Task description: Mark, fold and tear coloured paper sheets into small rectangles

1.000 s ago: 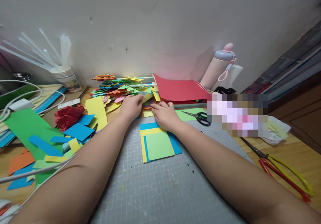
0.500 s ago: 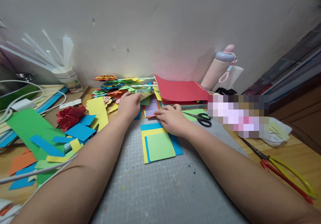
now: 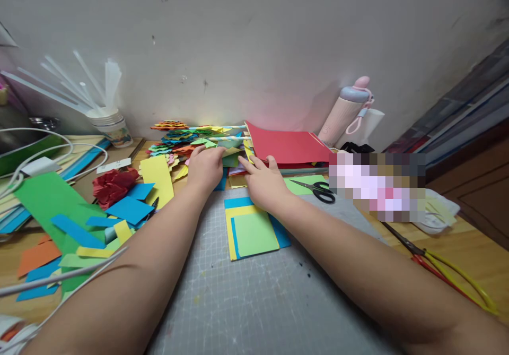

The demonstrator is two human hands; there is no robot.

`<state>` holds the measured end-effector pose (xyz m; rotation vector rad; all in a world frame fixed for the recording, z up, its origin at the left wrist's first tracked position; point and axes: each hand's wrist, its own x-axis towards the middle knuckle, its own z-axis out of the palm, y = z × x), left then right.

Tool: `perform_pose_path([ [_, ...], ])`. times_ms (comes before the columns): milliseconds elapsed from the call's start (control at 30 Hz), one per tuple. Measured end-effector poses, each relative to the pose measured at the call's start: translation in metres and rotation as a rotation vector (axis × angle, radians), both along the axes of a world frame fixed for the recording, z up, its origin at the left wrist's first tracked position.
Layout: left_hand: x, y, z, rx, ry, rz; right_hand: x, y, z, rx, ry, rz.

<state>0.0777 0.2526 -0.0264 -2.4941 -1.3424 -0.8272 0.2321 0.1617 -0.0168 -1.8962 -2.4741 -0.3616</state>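
Note:
At the back of the grey cutting mat (image 3: 222, 302), my left hand (image 3: 204, 170) is closed on the lifted edge of some green and yellowish paper (image 3: 231, 153); its fingertips are partly hidden. My right hand (image 3: 265, 184) reaches in beside it with fingers spread, the tips at the same pile of coloured sheets. Just below my right wrist lies a stack of square papers: a light green square (image 3: 256, 233) on top, with yellow and blue ones under it. Red sheets (image 3: 290, 145) lie behind my right hand.
Black-handled scissors (image 3: 323, 191) lie right of my right hand, and larger scissors (image 3: 445, 267) at the right edge. Folded paper flowers (image 3: 175, 137) lie behind my left hand. Paper scraps (image 3: 131, 210), a cup of sticks (image 3: 113, 127) and white cables stand or lie left. A pink bottle (image 3: 344, 111) leans on the wall.
My right hand has moved slightly forward and left, and its fingers have spread over the pile, covering the purple sheet. My left hand keeps its hold on the lifted paper.

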Motion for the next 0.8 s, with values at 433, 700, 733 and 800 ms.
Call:
perform_pose_path([
  [433, -0.002, 0.002, -0.003, -0.006, -0.055, 0.011, -0.016, 0.019, 0.005, -0.023, -0.065, -0.064],
  [700, -0.004, 0.003, -0.003, -0.003, -0.065, 0.025, -0.021, 0.034, -0.004, -0.063, -0.002, 0.045],
  [733, -0.004, 0.003, -0.003, -0.004, -0.064, 0.026, -0.021, 0.031, -0.004, -0.069, 0.006, 0.047],
  [800, -0.005, 0.004, -0.003, -0.008, -0.063, 0.026, -0.019, 0.021, -0.003, -0.091, 0.018, 0.064],
])
